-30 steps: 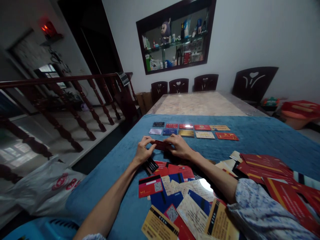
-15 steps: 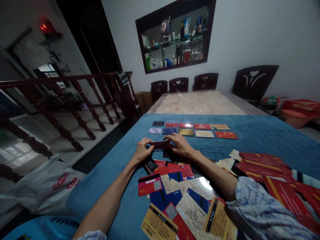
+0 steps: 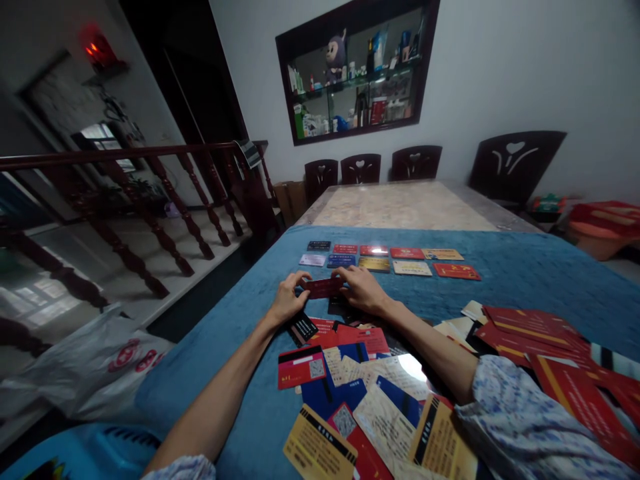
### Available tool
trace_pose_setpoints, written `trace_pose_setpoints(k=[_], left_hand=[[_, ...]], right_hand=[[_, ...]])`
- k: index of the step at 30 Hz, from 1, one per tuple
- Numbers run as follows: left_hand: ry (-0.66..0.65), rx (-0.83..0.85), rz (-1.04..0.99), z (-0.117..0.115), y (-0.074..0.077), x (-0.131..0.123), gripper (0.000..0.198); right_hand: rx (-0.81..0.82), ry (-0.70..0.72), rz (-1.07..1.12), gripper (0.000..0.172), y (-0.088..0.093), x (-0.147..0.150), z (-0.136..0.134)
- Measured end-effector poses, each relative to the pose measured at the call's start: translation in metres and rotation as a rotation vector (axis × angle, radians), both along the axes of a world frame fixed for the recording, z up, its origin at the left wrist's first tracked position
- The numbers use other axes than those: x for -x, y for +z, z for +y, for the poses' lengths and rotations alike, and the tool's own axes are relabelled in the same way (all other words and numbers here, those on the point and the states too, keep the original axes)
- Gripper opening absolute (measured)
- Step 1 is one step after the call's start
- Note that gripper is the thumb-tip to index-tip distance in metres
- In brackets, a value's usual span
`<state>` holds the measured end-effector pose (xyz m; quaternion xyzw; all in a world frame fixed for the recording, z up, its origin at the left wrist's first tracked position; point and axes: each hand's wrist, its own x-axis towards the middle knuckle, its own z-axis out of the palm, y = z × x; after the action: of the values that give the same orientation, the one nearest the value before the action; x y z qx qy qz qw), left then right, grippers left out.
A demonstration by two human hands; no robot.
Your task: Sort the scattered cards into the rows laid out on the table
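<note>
Dark-red card (image 3: pixel 324 288) is pinched at its ends by left hand (image 3: pixel 291 297) and right hand (image 3: pixel 363 291), over blue cloth (image 3: pixel 235 317), just nearer than two rows of cards (image 3: pixel 374 265); ten sit set out, judged done; near heap (image 3: pixel 356 395), heap at right (image 3: pixel 537 330) and the held card lie outside the rows, judged left.

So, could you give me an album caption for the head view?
Left hand and right hand hold a dark red card near two rows of cards on blue cloth.

The pale sleeves (image 3: pixel 520 413) bear blue patterning.
</note>
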<state>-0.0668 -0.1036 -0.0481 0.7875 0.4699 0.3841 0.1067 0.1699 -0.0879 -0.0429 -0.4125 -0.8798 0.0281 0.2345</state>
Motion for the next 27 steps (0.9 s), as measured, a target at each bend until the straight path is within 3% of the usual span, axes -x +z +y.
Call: trace_pose_setpoints(k=[27], left_hand=[[0.058,0.009,0.243,0.0010,-0.0105,-0.0025,0.040]], right_hand=[[0.017,-0.037,-0.162,0.046,0.0048,0.0040,-0.0057]])
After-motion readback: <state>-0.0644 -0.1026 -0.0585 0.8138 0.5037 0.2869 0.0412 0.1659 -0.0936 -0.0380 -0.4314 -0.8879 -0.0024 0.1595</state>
